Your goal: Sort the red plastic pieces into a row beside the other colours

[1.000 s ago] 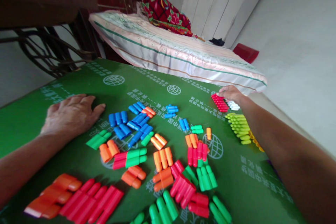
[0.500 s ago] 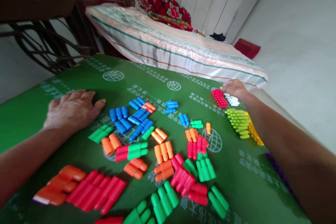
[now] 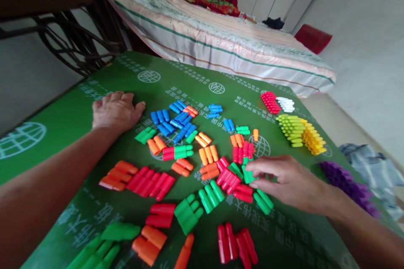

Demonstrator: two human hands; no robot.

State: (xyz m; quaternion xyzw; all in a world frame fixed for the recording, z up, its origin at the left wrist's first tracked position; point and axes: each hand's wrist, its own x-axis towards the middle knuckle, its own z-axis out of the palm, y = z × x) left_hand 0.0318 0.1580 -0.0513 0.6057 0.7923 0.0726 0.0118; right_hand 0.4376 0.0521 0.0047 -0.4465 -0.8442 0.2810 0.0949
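Green plastic bullet-shaped pieces joined in a small block [image 3: 248,174] lie right of centre on the green table. My right hand [image 3: 280,178] has its thumb and fingertips pinched around this block, covering part of it. Beside it lie a red block [image 3: 229,180], another red block [image 3: 243,193] and a green pair [image 3: 263,201]. My left hand [image 3: 118,111] rests palm down and holds nothing, its thumb stretched out. It is nearest to a blue block [image 3: 160,116] and a green block [image 3: 145,135].
More red, orange and green blocks lie toward the near edge. Along the right side are rows of red [image 3: 270,102], white [image 3: 285,104], lime [image 3: 289,129], yellow [image 3: 313,136] and purple pieces [image 3: 349,187]. A bed [image 3: 227,50] stands beyond the table.
My right hand has come back from the red and white rows to the green block. My left hand stays flat on the table. The view has tilted down, showing more near blocks.
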